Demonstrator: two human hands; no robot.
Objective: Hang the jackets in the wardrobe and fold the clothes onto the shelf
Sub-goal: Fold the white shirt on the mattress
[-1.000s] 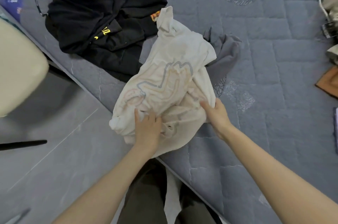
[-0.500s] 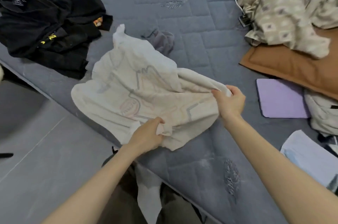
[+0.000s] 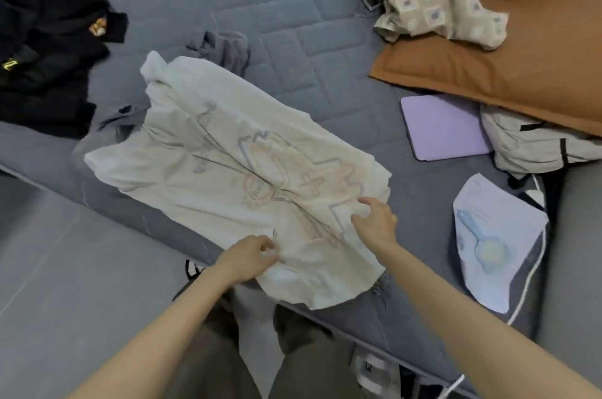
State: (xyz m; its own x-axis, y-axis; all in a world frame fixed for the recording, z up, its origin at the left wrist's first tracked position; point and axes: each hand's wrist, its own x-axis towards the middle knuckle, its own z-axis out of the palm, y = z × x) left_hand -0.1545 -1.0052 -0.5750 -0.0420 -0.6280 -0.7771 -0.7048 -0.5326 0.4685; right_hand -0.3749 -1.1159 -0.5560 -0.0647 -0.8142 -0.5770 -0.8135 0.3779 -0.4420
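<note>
On the mattress point(image 3: 293, 40), the cream shirt point(image 3: 228, 177) now lies flatter.

We can read almost nothing with certainty. The cream T-shirt point(image 3: 228, 177) carries a faint printed design with a rounded badge of lettering near its middle, too pale and creased to spell out. Well left of the T-shirt, the black jacket point(image 3: 42, 50) bears yellow letters, cut off by the frame edge and illegible.
</note>
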